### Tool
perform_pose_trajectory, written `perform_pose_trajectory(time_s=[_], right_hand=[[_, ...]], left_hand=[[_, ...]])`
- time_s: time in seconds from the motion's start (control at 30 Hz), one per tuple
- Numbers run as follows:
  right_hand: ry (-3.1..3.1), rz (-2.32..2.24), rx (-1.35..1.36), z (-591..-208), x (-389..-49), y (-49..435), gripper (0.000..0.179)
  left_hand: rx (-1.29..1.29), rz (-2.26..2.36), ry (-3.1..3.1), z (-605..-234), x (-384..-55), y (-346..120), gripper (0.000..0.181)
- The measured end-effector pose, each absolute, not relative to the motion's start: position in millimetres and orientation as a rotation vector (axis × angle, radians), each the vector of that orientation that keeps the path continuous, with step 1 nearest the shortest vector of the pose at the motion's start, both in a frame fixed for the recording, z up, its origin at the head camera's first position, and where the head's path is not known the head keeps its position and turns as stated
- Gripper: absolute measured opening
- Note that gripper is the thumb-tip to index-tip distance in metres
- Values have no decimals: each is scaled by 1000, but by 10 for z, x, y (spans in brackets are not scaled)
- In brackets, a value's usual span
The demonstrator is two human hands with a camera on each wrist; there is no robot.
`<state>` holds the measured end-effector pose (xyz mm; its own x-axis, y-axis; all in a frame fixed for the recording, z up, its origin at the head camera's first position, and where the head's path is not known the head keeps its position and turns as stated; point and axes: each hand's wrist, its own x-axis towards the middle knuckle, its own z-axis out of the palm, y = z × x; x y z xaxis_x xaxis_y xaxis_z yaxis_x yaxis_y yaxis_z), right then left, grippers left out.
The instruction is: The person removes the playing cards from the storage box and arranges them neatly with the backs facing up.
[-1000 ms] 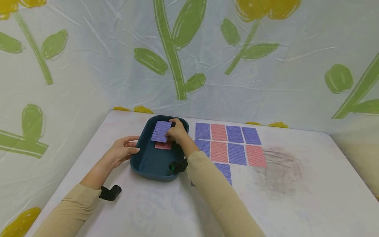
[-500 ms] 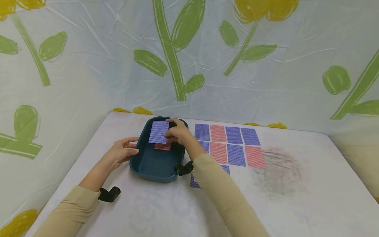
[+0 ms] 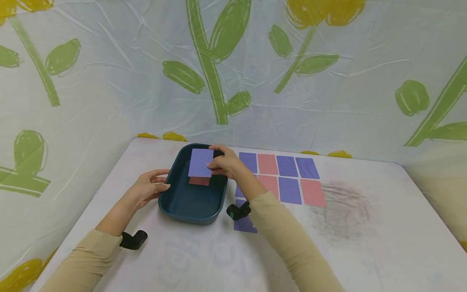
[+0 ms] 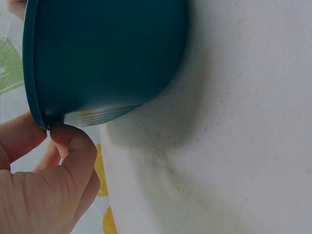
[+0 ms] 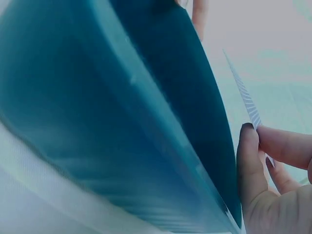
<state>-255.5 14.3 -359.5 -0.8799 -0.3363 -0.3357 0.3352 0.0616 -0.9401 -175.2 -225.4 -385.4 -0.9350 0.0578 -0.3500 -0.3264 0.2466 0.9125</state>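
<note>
My left hand [image 3: 150,187] pinches the left rim of a dark teal plastic tub [image 3: 189,207]; in the left wrist view, thumb and finger meet on the tub's lip [image 4: 30,73]. Over the tub's far part, my right hand [image 3: 228,163] holds a blue-backed playing card [image 3: 200,162] by its right edge. That card appears nearly edge-on in the right wrist view [image 5: 247,100], between thumb and fingers. Below it, a red-backed playing card [image 3: 199,181] shows partly inside the tub, its upper portion hidden by the blue card.
Right of the tub, several blue and red playing cards lie face down in rows, among them a blue card [image 3: 290,190] and a red card [image 3: 313,192]. My right forearm covers some of them. A dark smudge [image 3: 344,211] marks the white tabletop [image 3: 386,251]. A flower-patterned sheet [image 3: 292,113] hangs behind.
Over the last half second the right hand and its blue card have shifted slightly to the right, and the right forearm has swung rightward. The left hand keeps its place on the tub.
</note>
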Motion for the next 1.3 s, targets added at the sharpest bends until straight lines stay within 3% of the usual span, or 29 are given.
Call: perform_pose_trajectory(time_s=[1.3], right_hand=[[1881,-1800,-137,-3464,-2258,947,63]], left_hand=[[-247,1748,2190,-3836,-1733,-2253,61]])
